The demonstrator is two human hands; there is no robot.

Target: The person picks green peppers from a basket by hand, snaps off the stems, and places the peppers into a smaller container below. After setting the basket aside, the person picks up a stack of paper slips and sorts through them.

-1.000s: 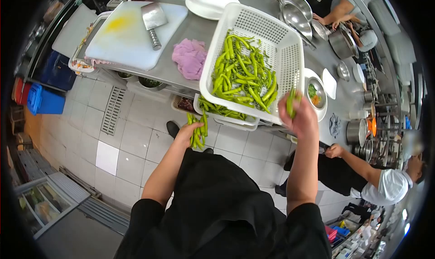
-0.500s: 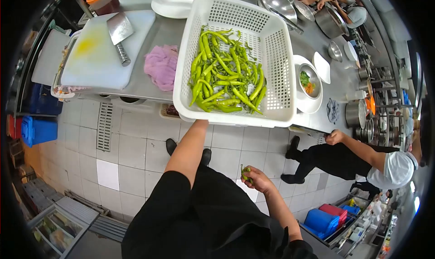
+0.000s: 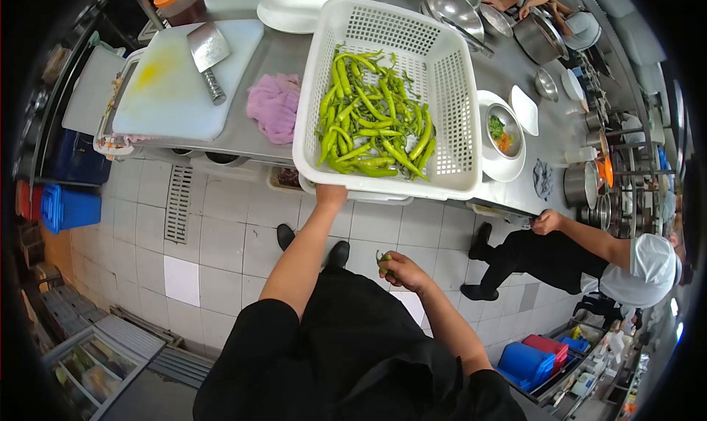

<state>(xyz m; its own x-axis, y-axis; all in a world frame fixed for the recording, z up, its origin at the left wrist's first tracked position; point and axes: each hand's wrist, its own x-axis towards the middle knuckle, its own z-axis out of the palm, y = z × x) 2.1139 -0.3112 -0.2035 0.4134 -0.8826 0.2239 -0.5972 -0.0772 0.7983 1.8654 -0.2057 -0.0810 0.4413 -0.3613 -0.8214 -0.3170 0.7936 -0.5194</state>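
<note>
A white perforated plastic basket (image 3: 460, 126) holds a heap of long green chili peppers (image 3: 379, 119) and juts out over the front edge of the steel table. My left hand (image 3: 331, 193) is at the underside of its near rim, with the fingers hidden beneath the basket. Lower down and to the right, in front of my body, my right hand (image 3: 403, 271) is closed on small green chili pepper pieces (image 3: 383, 262) with stems poking out. Their number is hard to make out.
Left of the basket lie a purple cloth (image 3: 274, 108) and a cleaver (image 3: 208, 49) on a white cutting board (image 3: 173, 115). A steel bowl (image 3: 505, 132) with chopped green and orange food stands right. A co-worker (image 3: 567, 263) stands at the right; another person's hands (image 3: 497, 3) show at the top.
My right hand has risen and shifted slightly left with the pepper pieces. More of my left hand shows below the basket's rim. The view has shifted a little.
</note>
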